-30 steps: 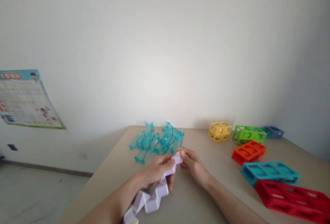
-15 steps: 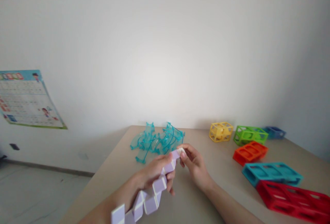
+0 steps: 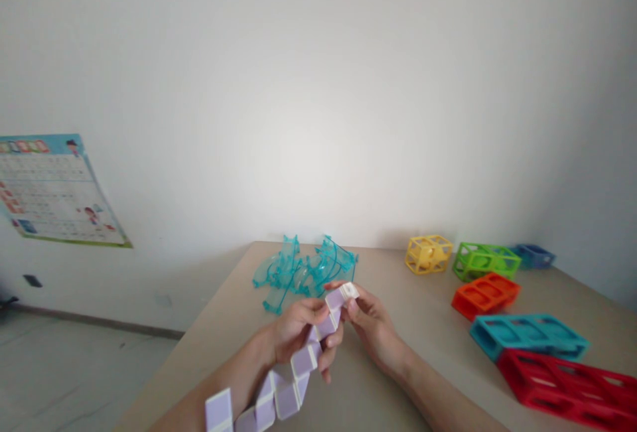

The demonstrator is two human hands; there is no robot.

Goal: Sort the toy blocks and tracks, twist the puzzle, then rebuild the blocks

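Note:
A lilac and white snake puzzle (image 3: pixel 287 397) zigzags from the lower left up to its far end between my hands. My left hand (image 3: pixel 302 332) is closed around it a few segments below that end, thumb on top and fingers curled underneath. At the tip, my right hand (image 3: pixel 371 319) pinches the last segments between thumb and fingers, where a white face shows. The near end of the puzzle hangs over my left forearm and runs off the bottom of the view. Both hands are above the table.
Clear teal plastic pieces (image 3: pixel 298 273) lie heaped at the table's back left. On the right stand open-frame blocks: yellow (image 3: pixel 428 255), green (image 3: pixel 485 261), blue (image 3: pixel 533 256), orange (image 3: pixel 486 295), teal (image 3: pixel 529 336) and red (image 3: pixel 567 385). A poster (image 3: pixel 62 190) hangs on the left wall.
The right fingers have shifted around the puzzle's tip, so more of its white face shows. The left thumb has moved slightly back, and the puzzle's near end has swung a little left.

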